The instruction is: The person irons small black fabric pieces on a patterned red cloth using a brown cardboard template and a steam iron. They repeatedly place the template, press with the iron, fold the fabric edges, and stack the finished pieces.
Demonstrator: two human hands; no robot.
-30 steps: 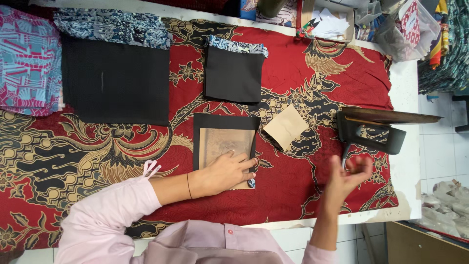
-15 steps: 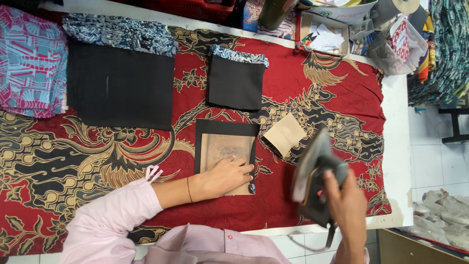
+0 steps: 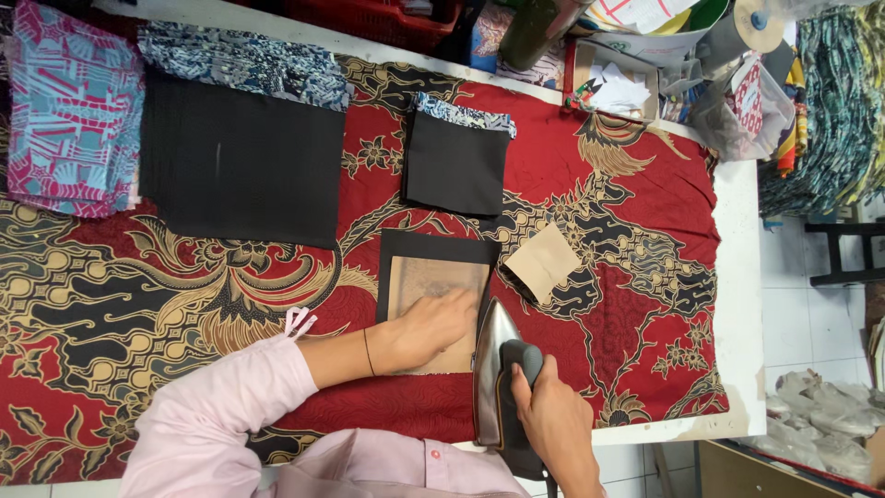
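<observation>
Boxes and bags crowd the far edge of the desk (image 3: 737,277), well beyond the iron (image 3: 495,369): an open cardboard box (image 3: 616,85) holds loose white paper scraps, and just right of it a clear plastic bag (image 3: 751,106) is stuffed with bits I cannot make out. A red crate (image 3: 369,18) sits further left along that edge, its contents hidden.

The iron is dark-handled with a shiny silver soleplate, tipped up on its side so the plate faces left. The right hand (image 3: 553,424) has its grip closed around the handle. Just left of the iron lies a tan paper template (image 3: 433,309) on a black fabric piece (image 3: 442,254); the left hand (image 3: 433,327) lies flat on the template, fingers spread, gripping nothing. A smaller tan paper piece (image 3: 544,261) lies just up and right of the iron's tip. Further up from the iron sits a folded black square (image 3: 456,166) with blue print at its top edge, and far to the left a larger black stack (image 3: 244,166). All rest on a red and gold batik cloth (image 3: 138,295).
</observation>
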